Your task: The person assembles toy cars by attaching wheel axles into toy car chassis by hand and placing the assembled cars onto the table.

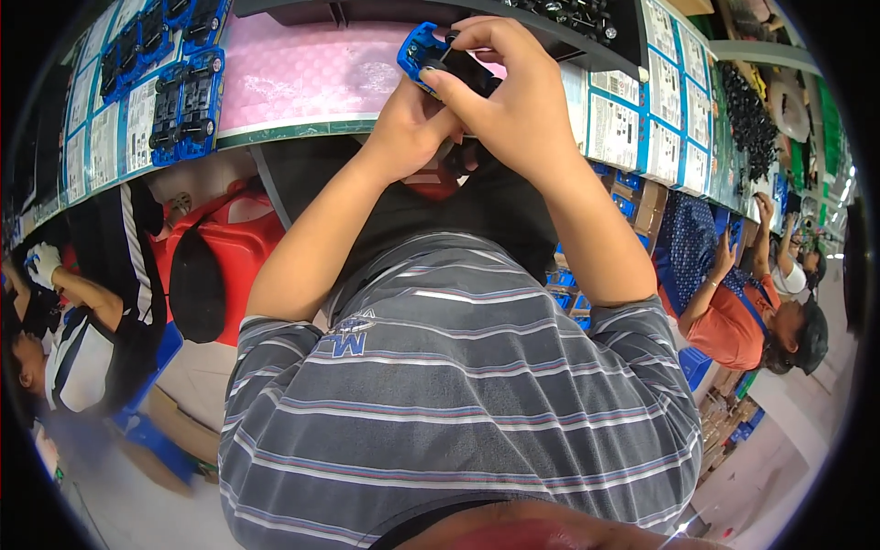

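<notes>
A blue toy car body with a black part along its underside is held up over the table's near edge, its open side facing me. My left hand is closed round it from below, its thumb reaching across under the car. Fingers of my right hand are bent over the black part, with the thumb pressed on the car's near side. My right palm hides the car's right end. Whether a small part sits between the right fingertips, I cannot tell.
Several blue toy cars with black undersides lie at the left on printed blue-and-white sheets. A pink padded mat covers the table before me. Behind the car stands a black tray of small dark parts. Co-workers sit on both sides.
</notes>
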Demonstrator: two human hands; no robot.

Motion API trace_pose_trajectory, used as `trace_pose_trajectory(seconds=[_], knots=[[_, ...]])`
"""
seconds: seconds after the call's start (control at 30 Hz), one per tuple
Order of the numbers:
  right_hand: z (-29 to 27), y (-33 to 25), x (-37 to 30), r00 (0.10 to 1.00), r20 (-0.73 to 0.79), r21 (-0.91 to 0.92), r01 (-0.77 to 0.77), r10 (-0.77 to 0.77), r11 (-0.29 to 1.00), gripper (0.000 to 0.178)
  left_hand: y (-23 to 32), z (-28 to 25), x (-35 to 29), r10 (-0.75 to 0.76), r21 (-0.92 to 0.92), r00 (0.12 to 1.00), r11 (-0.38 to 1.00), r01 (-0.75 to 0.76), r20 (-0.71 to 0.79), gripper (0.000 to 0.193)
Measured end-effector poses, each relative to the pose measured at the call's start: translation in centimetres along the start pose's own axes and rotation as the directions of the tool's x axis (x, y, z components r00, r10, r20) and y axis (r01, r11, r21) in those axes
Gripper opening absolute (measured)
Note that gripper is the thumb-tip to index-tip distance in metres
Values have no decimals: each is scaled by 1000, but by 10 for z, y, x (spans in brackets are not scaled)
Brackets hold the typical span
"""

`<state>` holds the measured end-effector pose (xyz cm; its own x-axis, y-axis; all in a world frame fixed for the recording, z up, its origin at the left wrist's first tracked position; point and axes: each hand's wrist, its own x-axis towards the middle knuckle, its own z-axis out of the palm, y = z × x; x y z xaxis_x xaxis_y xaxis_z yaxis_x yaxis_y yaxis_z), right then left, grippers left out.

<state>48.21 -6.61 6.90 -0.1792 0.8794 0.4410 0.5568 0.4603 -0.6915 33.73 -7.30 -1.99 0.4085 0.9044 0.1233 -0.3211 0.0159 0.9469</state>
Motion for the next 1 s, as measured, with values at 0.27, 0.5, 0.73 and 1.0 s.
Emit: trace_pose_trajectory(seconds=[0.27, 0.5, 0.73, 1.0], knots=[[-5, 4, -7, 998, 44, 89, -49, 46, 995, 45, 2, -5, -8, -76, 41, 996, 996, 75, 40, 37], [-33, 64, -35, 983, -128, -144, -146, 128, 979, 15, 24, -22, -40, -61, -242, 994, 970, 38, -88, 48], [-38, 109, -49, 973, -195, -353, -184, 120, 917, 10, 84, -79, -85, 9, -345, 929, 927, -146, -369, 42], [-37, 106, -48, 969, -182, -341, -224, 170, 913, 7, 166, -216, -135, 118, 143, 607, 990, -7, -786, 31]])
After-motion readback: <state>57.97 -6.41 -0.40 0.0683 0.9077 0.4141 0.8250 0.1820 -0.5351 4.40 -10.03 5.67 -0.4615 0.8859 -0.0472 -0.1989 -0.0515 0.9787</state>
